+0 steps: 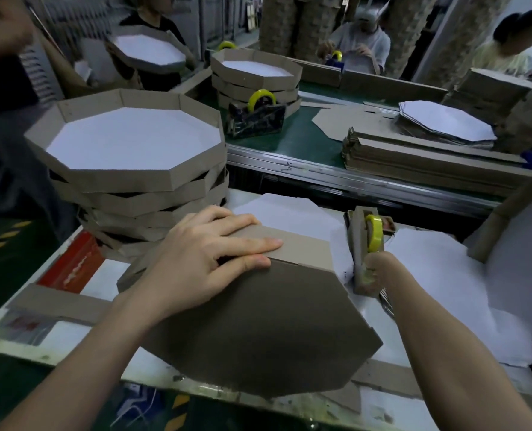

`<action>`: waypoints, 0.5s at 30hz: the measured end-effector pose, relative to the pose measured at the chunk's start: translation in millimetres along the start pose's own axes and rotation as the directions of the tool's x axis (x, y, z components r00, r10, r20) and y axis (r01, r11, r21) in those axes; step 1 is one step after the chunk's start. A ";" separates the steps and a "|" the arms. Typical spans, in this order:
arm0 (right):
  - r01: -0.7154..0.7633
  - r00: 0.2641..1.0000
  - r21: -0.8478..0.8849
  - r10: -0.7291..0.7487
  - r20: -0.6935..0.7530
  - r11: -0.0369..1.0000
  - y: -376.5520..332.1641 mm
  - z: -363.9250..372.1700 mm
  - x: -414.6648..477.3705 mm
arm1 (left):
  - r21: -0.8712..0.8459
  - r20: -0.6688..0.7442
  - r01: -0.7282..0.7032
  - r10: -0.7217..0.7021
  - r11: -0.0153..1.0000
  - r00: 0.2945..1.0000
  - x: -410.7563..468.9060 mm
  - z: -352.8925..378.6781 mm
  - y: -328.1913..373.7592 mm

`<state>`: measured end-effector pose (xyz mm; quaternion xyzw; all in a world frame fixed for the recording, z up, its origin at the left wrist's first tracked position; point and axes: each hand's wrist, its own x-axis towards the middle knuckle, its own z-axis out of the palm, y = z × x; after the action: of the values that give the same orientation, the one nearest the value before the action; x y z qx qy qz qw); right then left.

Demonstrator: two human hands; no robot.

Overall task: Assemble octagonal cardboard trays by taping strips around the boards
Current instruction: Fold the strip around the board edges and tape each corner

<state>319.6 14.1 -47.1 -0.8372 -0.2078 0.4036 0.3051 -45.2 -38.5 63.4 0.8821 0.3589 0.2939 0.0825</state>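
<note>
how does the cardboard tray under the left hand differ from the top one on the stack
The brown octagonal cardboard tray under the left hand lies brown base up; the top tray of the stack sits open side up, showing its white inside. The left hand presses the first; nothing touches the stacked one. Both are octagons of brown cardboard.
</note>
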 end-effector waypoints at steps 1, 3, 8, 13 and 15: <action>-0.044 0.999 -0.026 0.044 -0.006 0.999 -0.6 0.0 3.9 | -0.004 -0.001 0.008 -0.008 1.000 1.000 1.4 1.2 -0.2; -0.116 0.992 -0.054 0.113 -0.047 0.992 -6.1 -3.3 8.6 | -0.007 -0.006 0.022 -0.022 1.000 1.000 4.1 2.8 0.0; -0.043 0.981 0.212 0.082 -0.177 0.976 1.2 -8.1 28.1 | -0.009 -0.010 0.039 -0.040 0.999 0.999 11.6 5.7 3.8; 0.043 0.952 0.490 0.112 -0.283 0.871 27.4 1.2 19.8 | -0.026 -0.014 0.052 -0.052 0.998 0.999 14.6 8.9 6.0; 0.086 0.936 0.491 0.098 -0.338 0.867 48.4 1.8 15.8 | -0.028 -0.022 0.042 -0.043 0.999 0.999 14.1 10.3 5.4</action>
<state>332.5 -11.1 -89.4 -0.7891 -0.0360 0.2881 0.5413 -28.1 -32.1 63.4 0.8697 0.3743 0.3068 0.0969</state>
